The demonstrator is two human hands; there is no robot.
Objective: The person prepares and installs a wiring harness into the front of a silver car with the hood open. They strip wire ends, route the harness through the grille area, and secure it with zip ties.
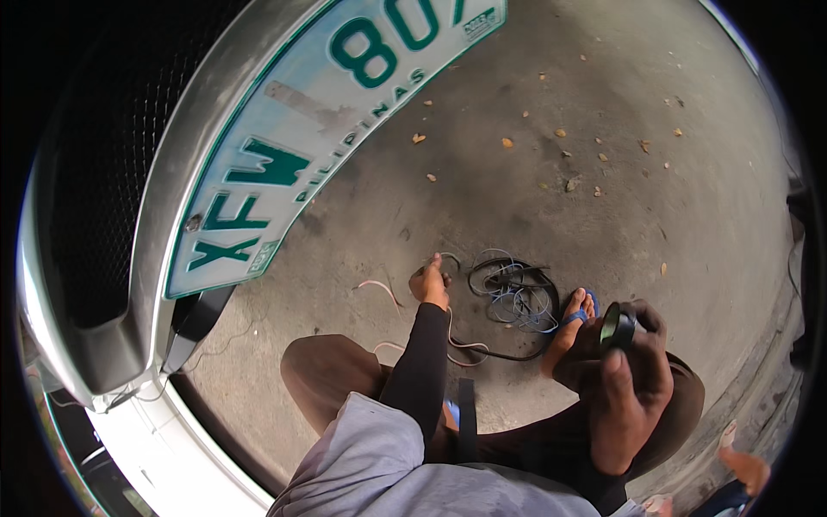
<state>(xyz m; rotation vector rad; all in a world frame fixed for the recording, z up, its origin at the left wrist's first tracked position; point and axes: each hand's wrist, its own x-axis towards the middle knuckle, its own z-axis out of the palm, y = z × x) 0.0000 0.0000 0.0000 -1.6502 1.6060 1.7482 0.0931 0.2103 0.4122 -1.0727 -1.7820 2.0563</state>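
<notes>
My right hand (629,401) is raised above my right knee, its thumb and fingers closed round a roll of black tape (613,326). Low over the ground, my left hand (430,283) is closed on a thin wire (450,324), pale and reddish, that trails from below the fist. A short curved end (453,258) shows just past its fingers. Between the two hands, on the concrete, lies a loose coil of blue wire (508,293) with a thicker black cable (554,302) looped around it. Another pinkish wire piece (379,285) rests left of my left hand.
A car's front end with a white and green license plate (297,138) and dark mesh grille (103,207) fills the upper left. Dry leaves (506,143) dot the concrete floor (603,224). A sandaled foot (570,327) is beside the coil; another person's foot (745,465) shows at lower right.
</notes>
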